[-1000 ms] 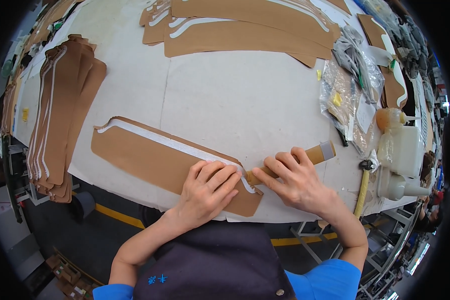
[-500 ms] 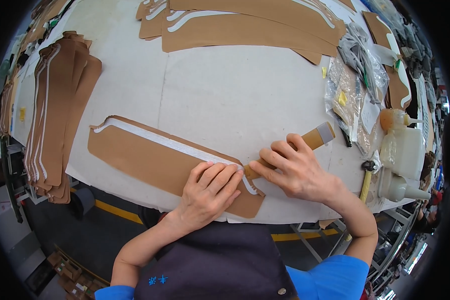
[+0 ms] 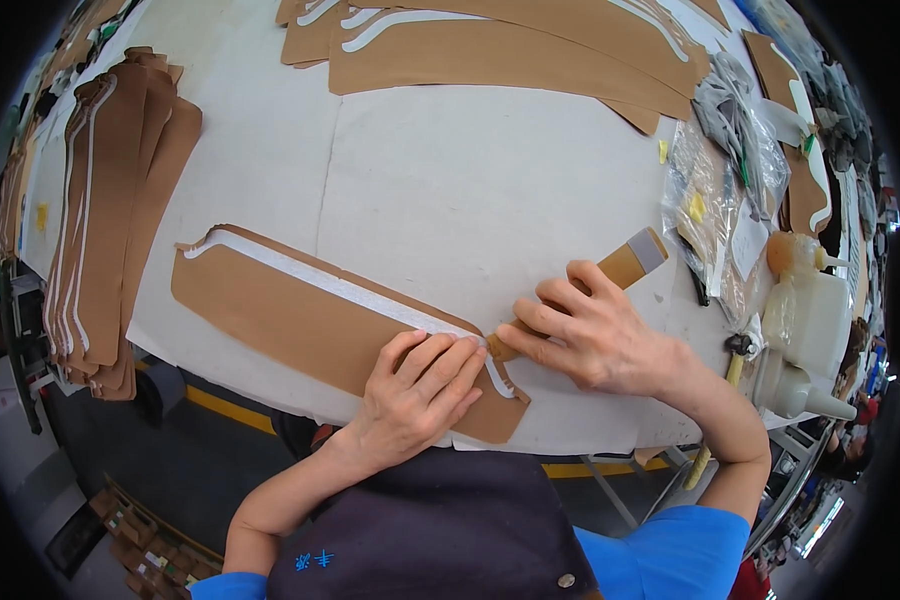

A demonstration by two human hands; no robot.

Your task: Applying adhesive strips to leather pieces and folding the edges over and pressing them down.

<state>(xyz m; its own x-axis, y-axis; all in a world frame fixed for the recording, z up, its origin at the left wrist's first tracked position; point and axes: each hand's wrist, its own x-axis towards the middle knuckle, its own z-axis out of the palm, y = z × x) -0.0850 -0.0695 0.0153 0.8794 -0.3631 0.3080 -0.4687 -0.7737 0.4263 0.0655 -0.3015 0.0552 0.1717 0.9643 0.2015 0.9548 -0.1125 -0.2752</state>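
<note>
A long brown piece (image 3: 290,315) with a white strip along its upper edge lies flat on the white table (image 3: 470,190) near the front edge. My left hand (image 3: 420,385) presses flat on its right end, fingers spread. My right hand (image 3: 590,330) grips a wooden-handled brush (image 3: 625,265), its bristle end touching the white strip just beside my left fingertips.
A stack of similar brown pieces (image 3: 110,210) lies at the left. More brown pieces (image 3: 510,45) are spread across the back. At the right sit clear plastic bags (image 3: 715,190) and pale squeeze bottles (image 3: 805,310). The table's front edge runs just under my hands.
The brush tip and my right hand have shifted slightly left along the white strip, closer to my left fingers. My left hand stays pressed on the piece.
</note>
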